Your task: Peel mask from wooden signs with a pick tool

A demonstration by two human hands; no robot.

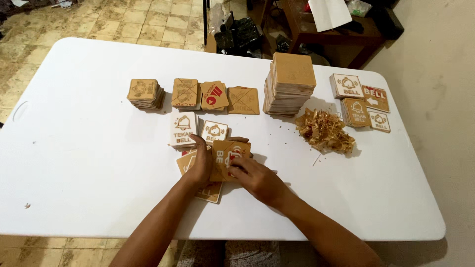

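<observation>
White table (89,163) bearing, near its far edge, a tall stack of brown tiles (290,84) beside a heap of peeled paper scraps (325,131). At the near edge, left hand (200,165) and right hand (257,179) both pinch one brown engraved tile (228,157), held above flat tiles.

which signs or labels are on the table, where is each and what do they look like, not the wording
Brown square sign: held by left hand and right hand, bell picture.
Two white square signs: just beyond the hands, brown bell pictures.
Tall brown stack: far centre, plain top.
Row of brown squares: far left, one red-marked.
White and brown signs: far right, beside paper scraps.
</observation>
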